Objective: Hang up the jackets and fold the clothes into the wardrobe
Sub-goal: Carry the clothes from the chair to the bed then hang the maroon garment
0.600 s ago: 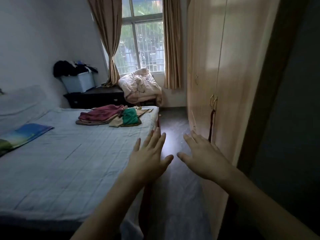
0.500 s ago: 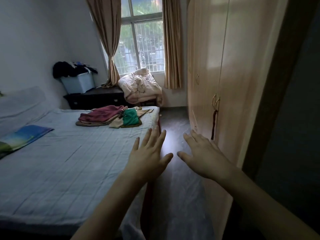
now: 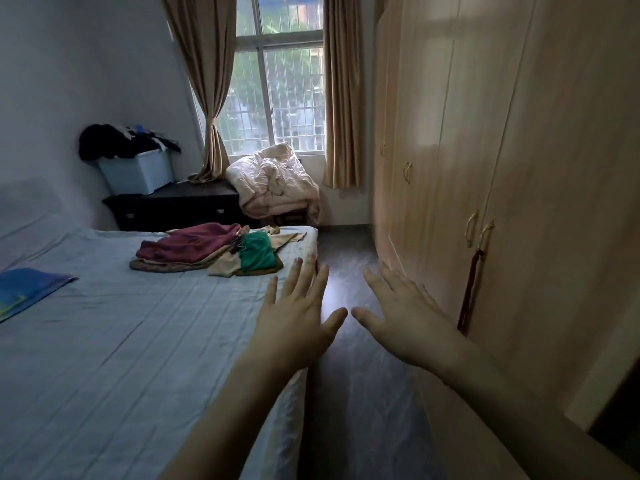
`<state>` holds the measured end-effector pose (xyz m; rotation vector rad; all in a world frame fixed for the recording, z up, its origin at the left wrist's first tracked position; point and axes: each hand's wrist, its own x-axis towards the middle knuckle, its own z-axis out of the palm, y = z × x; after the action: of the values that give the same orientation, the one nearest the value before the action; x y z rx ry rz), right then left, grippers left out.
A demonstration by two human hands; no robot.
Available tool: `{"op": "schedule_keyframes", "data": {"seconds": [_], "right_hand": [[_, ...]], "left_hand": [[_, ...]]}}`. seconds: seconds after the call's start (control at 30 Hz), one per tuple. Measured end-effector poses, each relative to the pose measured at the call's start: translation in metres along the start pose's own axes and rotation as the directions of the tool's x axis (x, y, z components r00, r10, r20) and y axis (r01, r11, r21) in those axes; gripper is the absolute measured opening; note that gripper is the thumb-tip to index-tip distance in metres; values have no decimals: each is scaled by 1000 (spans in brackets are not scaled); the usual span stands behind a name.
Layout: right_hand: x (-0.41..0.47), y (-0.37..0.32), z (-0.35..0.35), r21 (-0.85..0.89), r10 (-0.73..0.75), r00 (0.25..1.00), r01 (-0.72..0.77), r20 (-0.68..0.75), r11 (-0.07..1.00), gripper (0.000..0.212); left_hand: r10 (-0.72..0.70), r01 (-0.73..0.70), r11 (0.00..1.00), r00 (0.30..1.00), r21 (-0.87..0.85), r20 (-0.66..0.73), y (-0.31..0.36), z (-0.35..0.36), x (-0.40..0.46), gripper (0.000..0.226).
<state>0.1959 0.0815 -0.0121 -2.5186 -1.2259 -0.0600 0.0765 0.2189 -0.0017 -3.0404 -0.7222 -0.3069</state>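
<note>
A pile of clothes lies at the far corner of the bed (image 3: 121,341): a maroon garment (image 3: 188,242) on top of tan ones, with a green garment (image 3: 258,254) beside it. The light wooden wardrobe (image 3: 519,168) runs along the right wall, its doors closed, and a dark strap hangs from one handle (image 3: 486,232). My left hand (image 3: 298,320) is stretched out flat over the bed's right edge, fingers apart, holding nothing. Beside it, my right hand (image 3: 403,313) hovers over the floor near the wardrobe, also spread and empty.
A narrow strip of dark floor (image 3: 349,258) runs between bed and wardrobe toward the window. A crumpled cream quilt (image 3: 277,181) sits on a chair below the window. A dark dresser (image 3: 180,206) carries a pale blue bin (image 3: 138,173) topped with dark clothes. A blue pillow (image 3: 24,292) lies at left.
The view has shifted slightly forward and both hands have held their spread pose, drifting a little toward the clothes pile. Nothing was picked up.
</note>
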Motion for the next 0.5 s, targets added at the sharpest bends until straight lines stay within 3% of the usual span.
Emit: {"op": "schedule_keyframes", "data": {"seconds": [0.5], "right_hand": [[126, 6, 33, -35, 23, 996, -20, 83, 999, 73]], "left_hand": [[25, -11, 992, 994, -125, 110, -48, 65, 98, 68]]}}
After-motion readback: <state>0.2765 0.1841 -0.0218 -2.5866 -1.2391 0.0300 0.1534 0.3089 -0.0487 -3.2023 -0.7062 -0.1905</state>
